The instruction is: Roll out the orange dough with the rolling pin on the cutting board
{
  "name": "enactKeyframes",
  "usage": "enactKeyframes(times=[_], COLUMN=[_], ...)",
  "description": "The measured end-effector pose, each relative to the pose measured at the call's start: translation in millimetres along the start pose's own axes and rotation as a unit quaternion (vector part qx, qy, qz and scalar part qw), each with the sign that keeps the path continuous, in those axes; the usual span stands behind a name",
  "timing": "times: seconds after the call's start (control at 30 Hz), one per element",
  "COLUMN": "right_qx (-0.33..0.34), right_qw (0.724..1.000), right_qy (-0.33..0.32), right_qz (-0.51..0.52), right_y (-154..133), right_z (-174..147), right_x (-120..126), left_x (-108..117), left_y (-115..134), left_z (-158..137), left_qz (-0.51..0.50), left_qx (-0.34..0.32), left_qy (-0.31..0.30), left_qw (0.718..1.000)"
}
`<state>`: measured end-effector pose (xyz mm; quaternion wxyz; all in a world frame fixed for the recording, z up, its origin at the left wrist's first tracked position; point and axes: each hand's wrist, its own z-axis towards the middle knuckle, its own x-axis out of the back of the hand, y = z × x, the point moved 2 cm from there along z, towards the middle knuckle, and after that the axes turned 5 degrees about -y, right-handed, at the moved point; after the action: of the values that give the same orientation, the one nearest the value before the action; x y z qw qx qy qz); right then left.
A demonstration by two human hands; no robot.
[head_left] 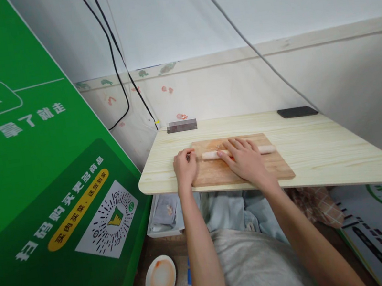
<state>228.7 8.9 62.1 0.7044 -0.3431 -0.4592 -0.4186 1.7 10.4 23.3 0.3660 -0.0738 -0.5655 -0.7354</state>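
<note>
Rolling pin under spread R hand; L hand half-curled @ board edge, grip unclear.

Pale wood-grain table, wooden board near its front edge; along the back, flat black object, dark pixelated item

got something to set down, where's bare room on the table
Widest: the table right of the wooden board, in front of the black flat object. Also a narrow strip behind the board, between that and the blurred dark object. Crowded: the board, with right hand on the rolling pin, left hand at the board's left edge.
</note>
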Motion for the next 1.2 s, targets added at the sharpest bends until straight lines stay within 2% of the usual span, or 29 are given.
enactKeyframes(times=[0.1,0.3,0.37,0.7,0.87,1.07,1.2], right_qx=[0.002,0.01,0.015,0.01,0.0,0.013,0.019], right_qw=[1.0,0.998,0.997,0.999,0.999,0.996,0.994], right_qy=[0.014,0.065,0.073,0.044,0.05,0.083,0.103], right_qz=[0.001,-0.002,0.0,0.003,0.001,-0.007,-0.007], right_y=[-1.7,-12.7,-14.1,-3.8,-8.9,-13.8,-15.0], right_z=[-2.8,-61.7,-69.6,-17.6,-32.1,-63.4,-72.9], right_x=[-0.3,-1.0,-0.6,-4.1,-3.5,-2.6,-2.3], left_x=[-0.1,-0.5,-0.4,0.9,1.2,1.2,0.9], left_y=[-0.2,-1.1,-1.2,2.1,1.7,0.9,0.2], left_z=[0.0,-0.1,-0.2,-1.7,-1.3,-1.3,-1.3], left_qz=[0.002,0.003,0.002,0.001,0.004,0.001,0.004], left_qx=[0.002,0.002,0.001,0.001,0.006,0.005,0.002], left_qy=[-0.002,-0.005,-0.004,0.002,-0.002,-0.002,-0.002], left_qw=[1.0,1.0,1.0,1.0,1.0,1.0,1.0])
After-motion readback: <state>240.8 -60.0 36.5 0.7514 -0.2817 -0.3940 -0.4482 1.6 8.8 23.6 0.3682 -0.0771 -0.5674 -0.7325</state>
